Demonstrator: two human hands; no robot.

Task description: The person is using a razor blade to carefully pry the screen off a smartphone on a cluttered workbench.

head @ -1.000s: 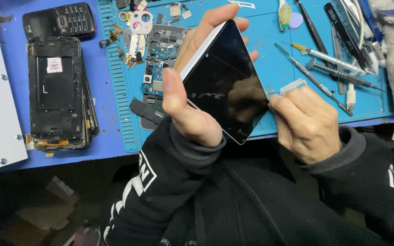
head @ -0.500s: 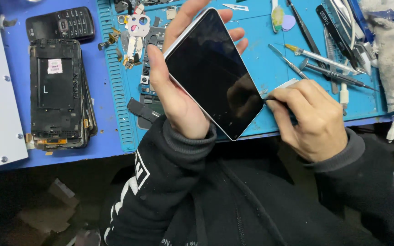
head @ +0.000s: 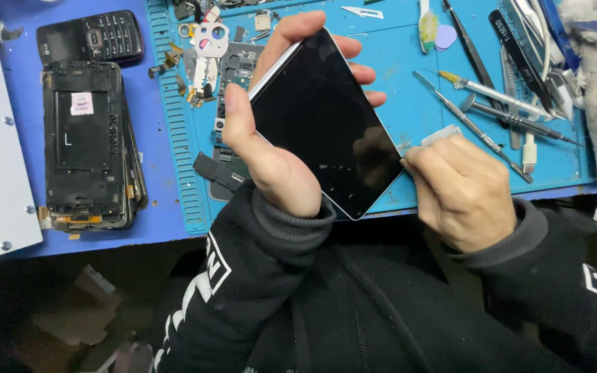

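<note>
- Between the earlier head-view shots and now, the smartphone (head: 326, 124) got tilted flatter toward the camera, so the whole dark screen faces up and the silver edge only shows along its upper left side.
- Left hand (head: 271, 148) stays wrapped round the phone, thumb on the left edge, fingertips curling over the top right, holding it in the middle of the frame just above the counter (head: 167, 207).
- Right hand (head: 461, 190) has slid in tight to the phone's lower right edge, closed around a pale plastic pry card (head: 440, 136). Looks to me like the card is working along that seam.
- Left of frame: stack of stripped phone frames (head: 88, 141), with an old keypad phone (head: 91, 38) above it.
- Upper right: tweezers and picks (head: 492, 110) lying on the blue mat.
</note>
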